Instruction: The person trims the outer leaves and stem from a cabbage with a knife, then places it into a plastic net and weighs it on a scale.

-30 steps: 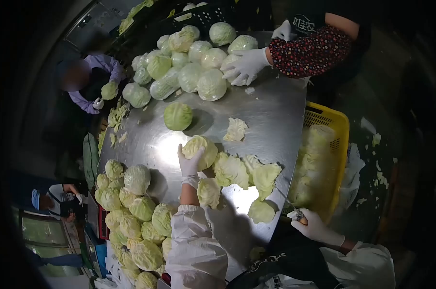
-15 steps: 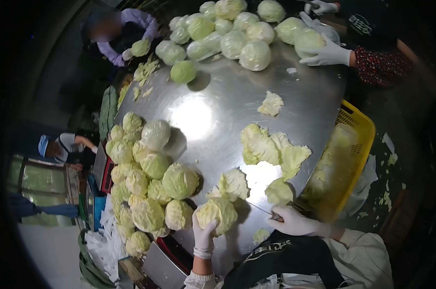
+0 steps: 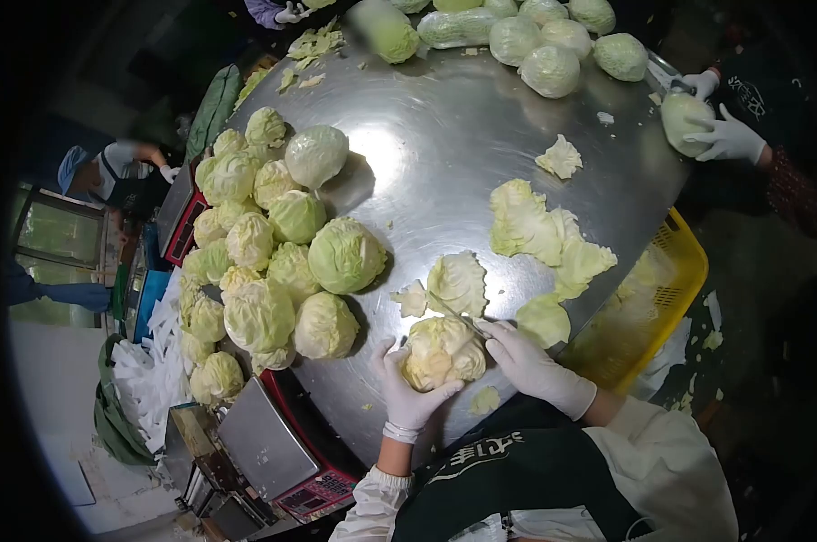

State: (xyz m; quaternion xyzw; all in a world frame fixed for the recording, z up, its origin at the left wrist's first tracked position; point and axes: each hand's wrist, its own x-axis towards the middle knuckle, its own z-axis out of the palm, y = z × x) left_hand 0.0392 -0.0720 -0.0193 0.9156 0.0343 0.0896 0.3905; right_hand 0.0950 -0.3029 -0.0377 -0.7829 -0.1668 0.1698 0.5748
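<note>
A pale, trimmed cabbage [image 3: 446, 350] rests on the metal table near its front edge. My left hand [image 3: 410, 395], in a white glove, grips it from the left and below, thumb along its near side. My gloved right hand [image 3: 542, 369] is closed on a knife [image 3: 448, 308], whose thin blade reaches leftward over the far side of the cabbage. The knife's handle is mostly hidden by my fingers. Just beyond the blade lies a loose cabbage leaf [image 3: 460, 282], with a smaller leaf piece [image 3: 412, 299] to its left.
Heaped cabbages [image 3: 259, 312] stand at left beside a red-sided scale [image 3: 277, 443]. More loose leaves [image 3: 539, 226] lie to the right, near a yellow crate [image 3: 684, 298]. Wrapped cabbages [image 3: 550, 70] fill the far side. A co-worker's gloved hand [image 3: 729, 137] holds a cabbage.
My right hand has brought the knife leftward and up to the cabbage. Turned in my left hand, the cabbage now shows a paler side. The camera view has shifted.
</note>
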